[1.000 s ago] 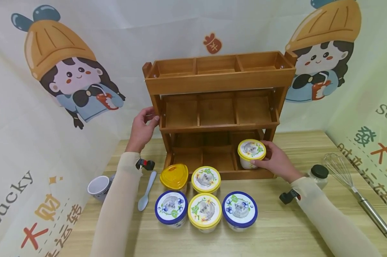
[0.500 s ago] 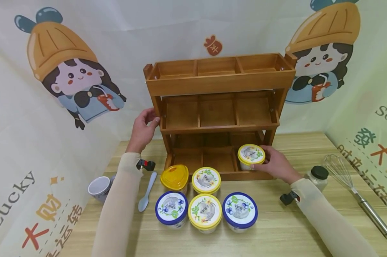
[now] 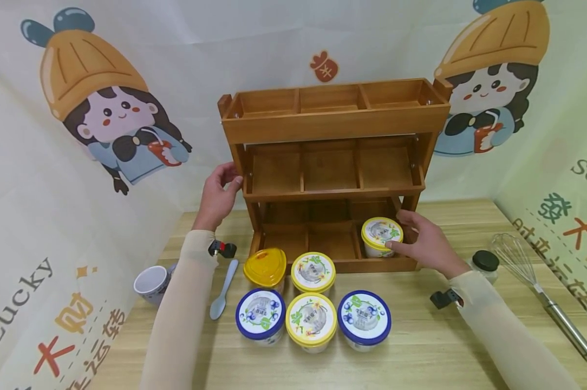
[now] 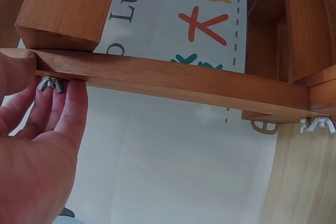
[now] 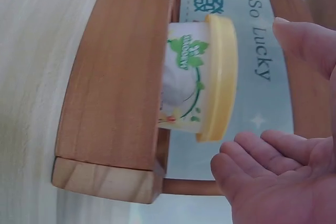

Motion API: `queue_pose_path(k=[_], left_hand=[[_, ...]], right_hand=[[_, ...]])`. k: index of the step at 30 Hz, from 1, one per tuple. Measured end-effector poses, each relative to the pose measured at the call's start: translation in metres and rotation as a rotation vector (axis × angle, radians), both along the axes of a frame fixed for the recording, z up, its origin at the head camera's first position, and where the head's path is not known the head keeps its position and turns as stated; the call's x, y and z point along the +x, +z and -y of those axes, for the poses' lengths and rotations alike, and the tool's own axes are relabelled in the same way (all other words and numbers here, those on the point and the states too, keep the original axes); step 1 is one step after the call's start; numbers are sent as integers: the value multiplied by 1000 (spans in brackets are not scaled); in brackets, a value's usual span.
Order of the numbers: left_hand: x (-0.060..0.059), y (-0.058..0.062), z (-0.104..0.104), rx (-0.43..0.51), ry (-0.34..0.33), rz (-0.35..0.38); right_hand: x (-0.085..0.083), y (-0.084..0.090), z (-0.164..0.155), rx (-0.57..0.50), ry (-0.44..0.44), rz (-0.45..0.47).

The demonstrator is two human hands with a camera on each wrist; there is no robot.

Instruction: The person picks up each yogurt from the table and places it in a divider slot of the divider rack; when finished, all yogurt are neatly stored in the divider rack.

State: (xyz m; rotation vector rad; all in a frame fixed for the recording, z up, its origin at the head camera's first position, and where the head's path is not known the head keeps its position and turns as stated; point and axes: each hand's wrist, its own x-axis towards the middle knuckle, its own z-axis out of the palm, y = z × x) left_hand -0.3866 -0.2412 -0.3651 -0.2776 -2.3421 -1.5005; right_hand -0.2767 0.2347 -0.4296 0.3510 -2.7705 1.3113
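A three-tier wooden rack (image 3: 332, 125) with divided compartments stands against the back cloth. My left hand (image 3: 217, 197) holds its left side post (image 4: 173, 80), thumb on one face and fingers on the other beside a wing nut (image 4: 51, 83). In the bottom tier's right compartment sits a small tub with a yellow lid (image 3: 382, 233), upright behind the front board (image 5: 115, 87). Right beside that tub is my right hand (image 3: 432, 244), its thumb and fingers spread apart. The right wrist view shows a gap between these fingers (image 5: 262, 156) and the lid.
In front of the rack stand two more yellow-lidded tubs (image 3: 313, 272), two blue-lidded tubs (image 3: 364, 318) and a container with an orange-yellow lid (image 3: 265, 267). A spoon (image 3: 223, 290) and a mug (image 3: 150, 283) lie left; a black-capped jar (image 3: 485, 261) and a whisk (image 3: 537, 290) lie right.
The yellow-lidded tub has been lowered into the bottom right compartment. My right hand has let go of it and drawn slightly to the right. The left hand stays on the post.
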Motion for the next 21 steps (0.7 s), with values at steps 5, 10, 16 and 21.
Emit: queue_pose_path(k=[5, 10, 16, 21], left_hand=[[1, -1, 1, -3, -1, -2], [3, -1, 0, 2, -1, 12], [2, -2, 0, 1, -13, 23], [1, -1, -2, 5, -13, 15]], right_hand=[[10, 4, 4, -7, 29, -38], [20, 2, 12, -45, 91, -79], [32, -7, 22, -50, 146, -155], [43, -10, 29, -47, 206, -156]])
